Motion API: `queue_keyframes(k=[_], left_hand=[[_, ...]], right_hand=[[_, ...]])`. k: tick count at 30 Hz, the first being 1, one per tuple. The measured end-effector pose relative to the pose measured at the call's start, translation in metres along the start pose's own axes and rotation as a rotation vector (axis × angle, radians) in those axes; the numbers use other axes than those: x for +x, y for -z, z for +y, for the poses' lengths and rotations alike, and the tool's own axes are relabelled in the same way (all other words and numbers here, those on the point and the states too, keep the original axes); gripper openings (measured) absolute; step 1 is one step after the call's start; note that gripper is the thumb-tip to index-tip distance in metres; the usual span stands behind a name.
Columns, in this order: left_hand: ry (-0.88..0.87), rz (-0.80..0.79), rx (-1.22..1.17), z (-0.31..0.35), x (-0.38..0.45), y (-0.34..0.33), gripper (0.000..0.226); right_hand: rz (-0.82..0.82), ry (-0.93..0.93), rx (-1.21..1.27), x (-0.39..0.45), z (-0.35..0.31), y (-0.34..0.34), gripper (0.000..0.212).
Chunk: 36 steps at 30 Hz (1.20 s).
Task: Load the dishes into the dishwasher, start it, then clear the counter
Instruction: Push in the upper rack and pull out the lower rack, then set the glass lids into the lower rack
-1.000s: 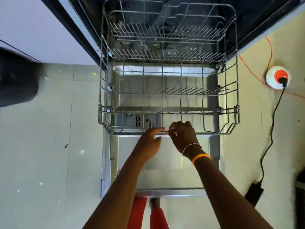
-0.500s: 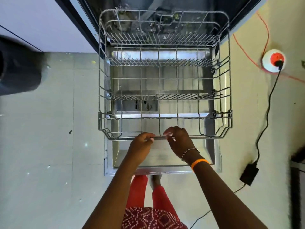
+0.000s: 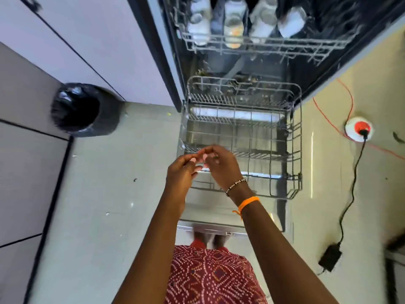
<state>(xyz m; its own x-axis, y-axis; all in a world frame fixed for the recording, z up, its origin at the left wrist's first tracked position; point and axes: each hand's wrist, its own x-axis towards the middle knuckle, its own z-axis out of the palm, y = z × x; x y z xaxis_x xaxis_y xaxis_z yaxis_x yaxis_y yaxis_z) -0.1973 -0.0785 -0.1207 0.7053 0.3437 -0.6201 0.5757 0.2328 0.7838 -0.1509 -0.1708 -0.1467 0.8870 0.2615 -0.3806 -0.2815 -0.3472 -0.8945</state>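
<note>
The dishwasher stands open, its door (image 3: 219,210) lowered flat in front of me. The lower wire rack (image 3: 293,150) is pulled out over the door and holds no dishes. Higher up, the upper rack (image 3: 274,43) carries several clear glasses (image 3: 233,25) turned upside down. My left hand (image 3: 182,170) and my right hand (image 3: 221,165) hover together above the near left part of the lower rack, fingers loosely curled and fingertips almost touching. Neither hand holds anything or touches the rack. Bracelets circle my right wrist.
A black-lined trash bin (image 3: 84,109) stands on the floor to the left by pale cabinets (image 3: 92,47). On the right floor lie a white-and-red socket (image 3: 359,129), an orange cable (image 3: 328,121), a black cord and its adapter (image 3: 329,257).
Both hands have let go of the lower rack's front rail and risen above it. The view has pulled up and back, so the upper rack with glasses and the bin now show.
</note>
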Motion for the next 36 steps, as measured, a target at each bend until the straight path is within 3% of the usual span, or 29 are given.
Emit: queue_keyframes(k=[6, 13, 19, 23, 30, 36], left_hand=[[-0.039, 0.144, -0.145, 0.044, -0.023, 0.063, 0.030], [-0.031, 0.218, -0.218, 0.094, -0.010, 0.192, 0.026], [-0.104, 0.250, -0.185, 0.147, 0.004, 0.325, 0.021], [-0.120, 0.266, -0.179, 0.185, 0.011, 0.388, 0.023], [-0.224, 0.257, -0.203, 0.248, 0.034, 0.435, 0.022], [-0.298, 0.247, -0.158, 0.289, 0.073, 0.450, 0.019]], right_hand=[[-0.058, 0.003, 0.085, -0.011, -0.060, -0.060, 0.028], [-0.129, -0.015, 0.089, 0.003, -0.131, -0.177, 0.039], [-0.201, 0.011, 0.081, 0.019, -0.219, -0.286, 0.024], [-0.255, 0.031, 0.062, 0.030, -0.271, -0.335, 0.025], [-0.271, 0.108, 0.153, 0.059, -0.351, -0.372, 0.015], [-0.254, 0.156, 0.175, 0.105, -0.390, -0.379, 0.020]])
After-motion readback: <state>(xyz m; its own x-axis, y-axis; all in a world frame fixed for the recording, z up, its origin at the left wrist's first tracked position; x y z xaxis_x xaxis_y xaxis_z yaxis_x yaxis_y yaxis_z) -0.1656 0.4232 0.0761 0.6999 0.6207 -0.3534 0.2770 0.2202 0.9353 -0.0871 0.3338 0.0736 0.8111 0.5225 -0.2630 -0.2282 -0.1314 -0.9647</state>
